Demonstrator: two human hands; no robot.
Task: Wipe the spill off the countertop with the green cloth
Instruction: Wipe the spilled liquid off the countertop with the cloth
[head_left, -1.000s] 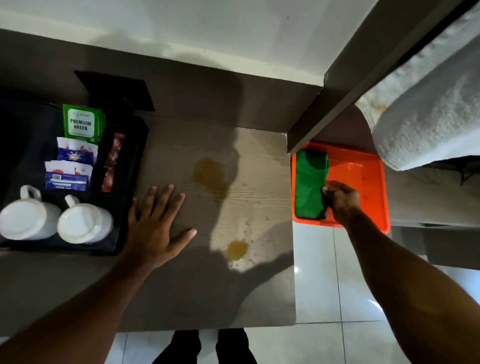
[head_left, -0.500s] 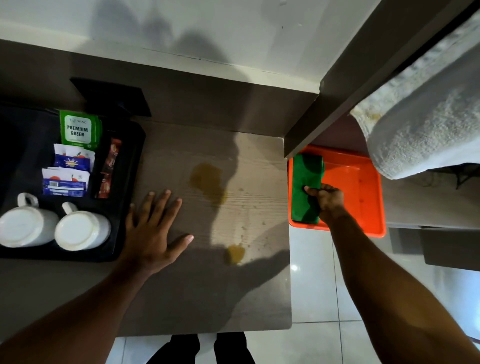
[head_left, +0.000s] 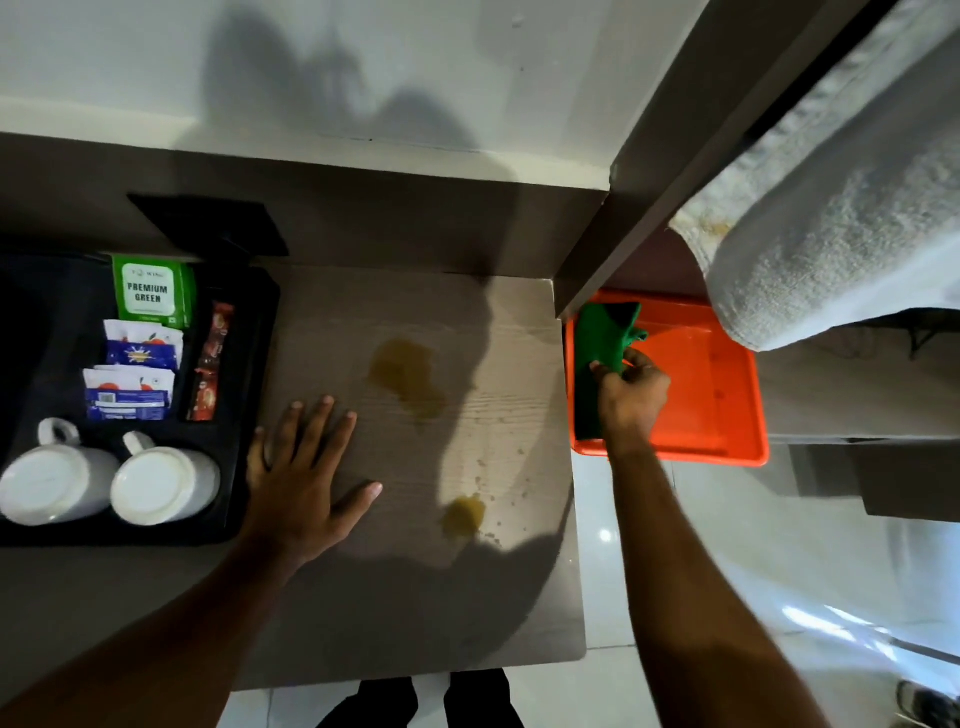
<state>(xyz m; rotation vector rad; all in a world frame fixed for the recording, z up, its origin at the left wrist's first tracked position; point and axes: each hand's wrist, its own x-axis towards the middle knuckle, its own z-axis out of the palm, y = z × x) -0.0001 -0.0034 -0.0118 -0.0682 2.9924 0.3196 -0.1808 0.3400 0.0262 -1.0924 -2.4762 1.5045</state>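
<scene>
The right hand (head_left: 631, 400) pinches the soft green fabric cloth (head_left: 602, 338), bunched at its middle; it looks light and limp. The left hand (head_left: 301, 478) lies flat and empty, at nine o'clock of the amber spill (head_left: 408, 376)

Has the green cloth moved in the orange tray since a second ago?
Yes. The green cloth, flat along the left wall of the orange tray before, is now bunched and lifting there, pinched by the right hand.

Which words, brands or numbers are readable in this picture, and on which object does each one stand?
"PREMIUM GREEN": on the green sachet in the black tray.
Small line above it on the same sachet: too blurred to read.
Blue-and-white sachets: print and barcode too small to read.
Red stick sachets: print too blurred to read.
Mugs, green cloth, orange tray: no text.
</scene>
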